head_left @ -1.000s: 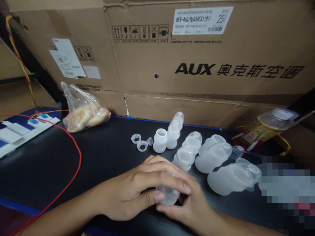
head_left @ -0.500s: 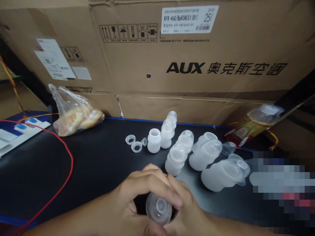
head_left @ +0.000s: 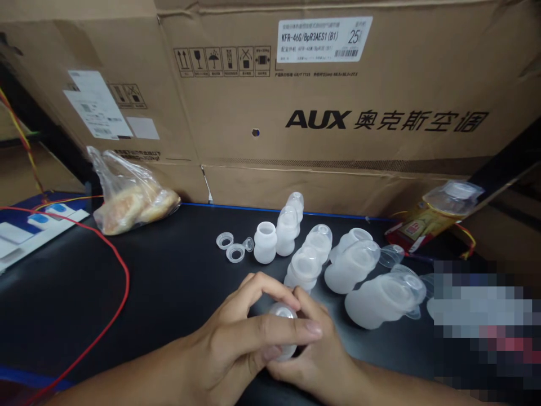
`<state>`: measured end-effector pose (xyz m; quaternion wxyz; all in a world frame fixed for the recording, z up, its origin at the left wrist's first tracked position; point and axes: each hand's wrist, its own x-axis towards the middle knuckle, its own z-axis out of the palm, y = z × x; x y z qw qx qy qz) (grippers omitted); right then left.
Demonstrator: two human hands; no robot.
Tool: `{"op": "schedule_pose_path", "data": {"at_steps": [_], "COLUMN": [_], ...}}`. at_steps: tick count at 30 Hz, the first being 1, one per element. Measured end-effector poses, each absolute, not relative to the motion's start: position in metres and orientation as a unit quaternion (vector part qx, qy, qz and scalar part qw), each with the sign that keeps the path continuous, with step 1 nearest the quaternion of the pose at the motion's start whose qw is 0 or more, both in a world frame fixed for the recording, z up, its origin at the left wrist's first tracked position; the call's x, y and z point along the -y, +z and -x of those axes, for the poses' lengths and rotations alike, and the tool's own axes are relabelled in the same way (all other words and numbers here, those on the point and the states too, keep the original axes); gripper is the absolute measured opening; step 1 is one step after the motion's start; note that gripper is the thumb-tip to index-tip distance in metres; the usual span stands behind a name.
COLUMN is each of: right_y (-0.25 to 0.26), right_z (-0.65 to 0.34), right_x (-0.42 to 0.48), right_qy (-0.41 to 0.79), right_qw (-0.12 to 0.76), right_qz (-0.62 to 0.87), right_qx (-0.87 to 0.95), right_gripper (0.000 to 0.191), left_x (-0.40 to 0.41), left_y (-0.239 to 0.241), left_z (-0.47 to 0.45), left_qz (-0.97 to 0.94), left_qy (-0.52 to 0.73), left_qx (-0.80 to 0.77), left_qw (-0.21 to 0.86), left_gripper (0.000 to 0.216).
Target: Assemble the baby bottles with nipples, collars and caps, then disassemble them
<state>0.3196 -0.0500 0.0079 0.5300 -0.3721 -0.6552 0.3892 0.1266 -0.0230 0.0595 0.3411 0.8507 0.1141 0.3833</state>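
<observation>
Between my two hands, low in the middle of the view, is a small frosted baby bottle (head_left: pixel 283 310) with a clear top. Wrapped around its right side, my right hand (head_left: pixel 322 351) grips the body, most of which is hidden. My left hand (head_left: pixel 236 332) curls over from the left, its index finger lying across the front of the bottle's top and its thumb below. Just beyond stand several frosted bottles with clear caps (head_left: pixel 306 266). An uncapped bottle (head_left: pixel 265 243) stands beside two clear rings (head_left: pixel 235 253) and a small clear teat-like piece (head_left: pixel 248 244).
A large cardboard box (head_left: pixel 228 124) walls off the back of the black table (head_left: pixel 177 265). A plastic bag of bread (head_left: pixel 135 206) sits at back left, near a red cable (head_left: pixel 125 276). A bottle with a yellow-red label (head_left: pixel 435 214) is at back right.
My left hand's fingers have shifted from around the bottle's rim to across its top. The bottle, earlier showing its top from above, now sits farther up the view, more covered by fingers.
</observation>
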Motion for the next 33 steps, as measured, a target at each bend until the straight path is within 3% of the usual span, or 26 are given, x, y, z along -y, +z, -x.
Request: {"op": "schedule_pose_path", "data": {"at_steps": [5, 11, 14, 17, 27, 30, 33], "right_y": [0.001, -0.001, 0.002, 0.002, -0.004, -0.002, 0.001], "right_z": [-0.32, -0.321, -0.321, -0.322, -0.325, -0.323, -0.321], "right_x": [0.051, 0.051, 0.049, 0.047, 0.051, 0.05, 0.047], "right_qy": [0.372, 0.38, 0.379, 0.374, 0.404, 0.415, 0.429], "right_qw": [0.523, 0.534, 0.545, 0.553, 0.525, 0.533, 0.543], "right_qz": [0.396, 0.391, 0.377, 0.356, 0.334, 0.328, 0.321], "right_qx": [0.657, 0.646, 0.646, 0.654, 0.671, 0.66, 0.646], "right_gripper": [0.053, 0.047, 0.046, 0.045, 0.054, 0.05, 0.047], "left_x": [0.013, 0.007, 0.009, 0.01, -0.003, -0.001, 0.003], "left_y": [0.076, 0.07, 0.066, 0.066, 0.083, 0.084, 0.078], "left_z": [-0.125, -0.134, -0.138, -0.139, -0.126, -0.126, -0.131], "left_qz": [-0.831, -0.835, -0.8, -0.77, -0.732, -0.741, -0.775], "left_qy": [0.392, 0.443, 0.454, 0.442, 0.329, 0.338, 0.385], "left_qx": [-0.106, -0.095, -0.139, -0.154, -0.065, -0.074, -0.118], "left_qw": [0.381, 0.312, 0.368, 0.433, 0.593, 0.576, 0.486], "left_gripper": [0.035, 0.041, 0.053, 0.04, 0.033, 0.035, 0.047]}}
